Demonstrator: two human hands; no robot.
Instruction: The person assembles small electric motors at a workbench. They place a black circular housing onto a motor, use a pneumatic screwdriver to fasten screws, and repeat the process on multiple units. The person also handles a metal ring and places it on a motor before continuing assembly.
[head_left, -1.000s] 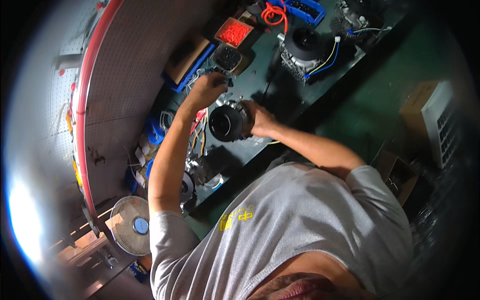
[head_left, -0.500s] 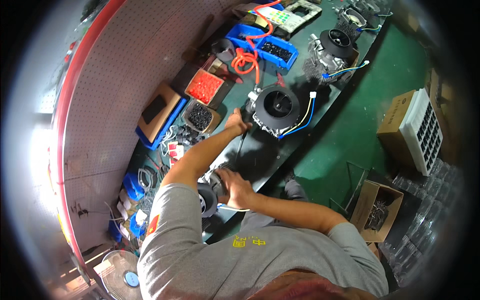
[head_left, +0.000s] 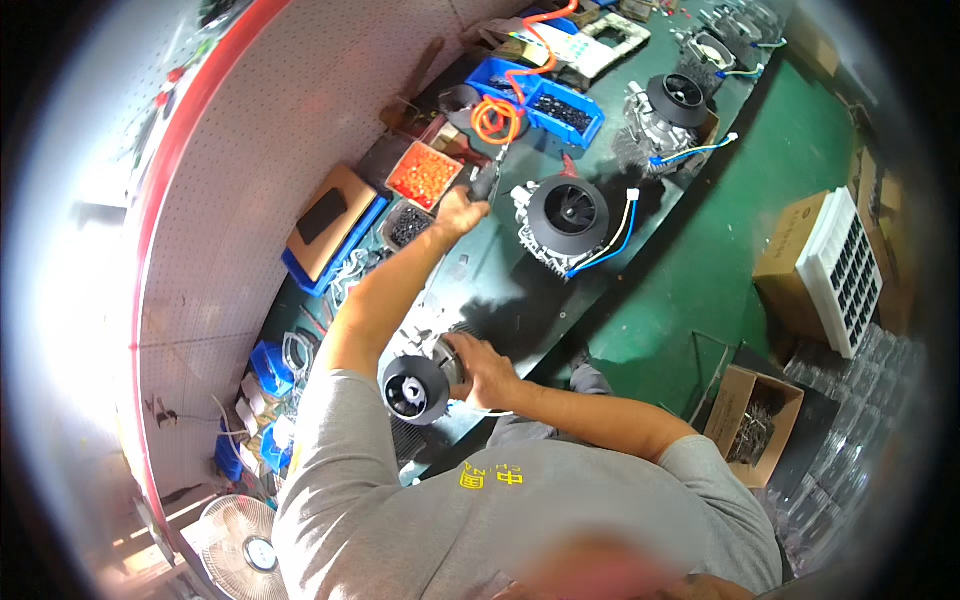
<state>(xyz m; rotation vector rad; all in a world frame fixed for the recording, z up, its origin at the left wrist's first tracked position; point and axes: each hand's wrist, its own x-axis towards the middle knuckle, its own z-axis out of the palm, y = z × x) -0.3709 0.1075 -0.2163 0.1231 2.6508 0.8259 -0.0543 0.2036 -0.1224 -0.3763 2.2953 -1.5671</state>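
Observation:
My left hand reaches over the bench, its fingers closed around a dark air screwdriver joined to a coiled orange hose. Close to my body, a blower unit with a black round fan housing and grey metal body is tilted so its fan opening shows. My right hand grips the metal body of that unit from its right side. Another blower unit stands on the bench right of my left hand, fan opening up, with white and blue wires ending in a white plug.
Beside my left hand are a box of orange-red small parts and a box of dark screws. Blue bins lie farther back. More blower units line the bench's right edge. Cartons stand on the green floor at right.
My left hand has moved up and away with the air screwdriver, toward the orange-red parts. The near blower unit has turned so its fan opening shows more, with my right hand still on it.

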